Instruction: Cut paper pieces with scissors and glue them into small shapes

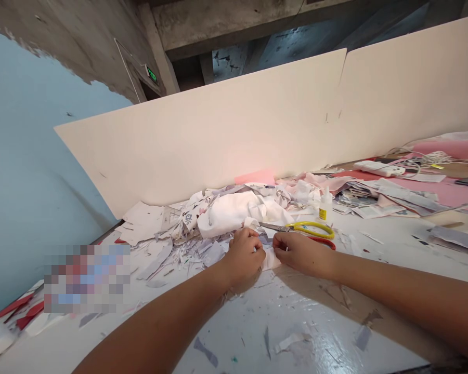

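My left hand [244, 254] and my right hand [300, 252] meet on a white table [288, 322], both closed with fingers pinched on a small piece of printed paper [269, 254] that lies between them. Just behind the hands lie yellow-handled scissors [304, 227], with a red handle [323, 241] showing beside my right hand. A heap of white paper scraps [234, 210] sits right behind the paper piece.
A small glue bottle [325, 205] stands behind the scissors. A tall cream board [257, 124] walls off the table's far side. More papers [390, 197], a white power strip with cables [382, 167] and pink sheets lie at the right. Loose scraps litter the tabletop.
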Action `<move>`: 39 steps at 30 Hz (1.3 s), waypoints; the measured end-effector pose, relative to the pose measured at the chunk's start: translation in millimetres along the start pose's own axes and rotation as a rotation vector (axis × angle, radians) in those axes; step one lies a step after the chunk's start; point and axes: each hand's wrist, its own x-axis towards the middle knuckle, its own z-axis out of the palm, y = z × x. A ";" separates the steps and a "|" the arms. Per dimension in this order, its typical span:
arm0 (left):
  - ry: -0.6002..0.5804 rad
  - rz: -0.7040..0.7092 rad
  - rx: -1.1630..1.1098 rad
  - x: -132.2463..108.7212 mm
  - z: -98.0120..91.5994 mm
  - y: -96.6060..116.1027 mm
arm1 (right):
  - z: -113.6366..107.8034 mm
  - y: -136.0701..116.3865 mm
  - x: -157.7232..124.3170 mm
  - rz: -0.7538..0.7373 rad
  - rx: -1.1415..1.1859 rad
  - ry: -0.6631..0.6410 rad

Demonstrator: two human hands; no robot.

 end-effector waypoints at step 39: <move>0.031 0.124 0.133 -4.5 4.5 -6.6 | 2.2 6.5 4.6 -0.097 -0.223 -0.004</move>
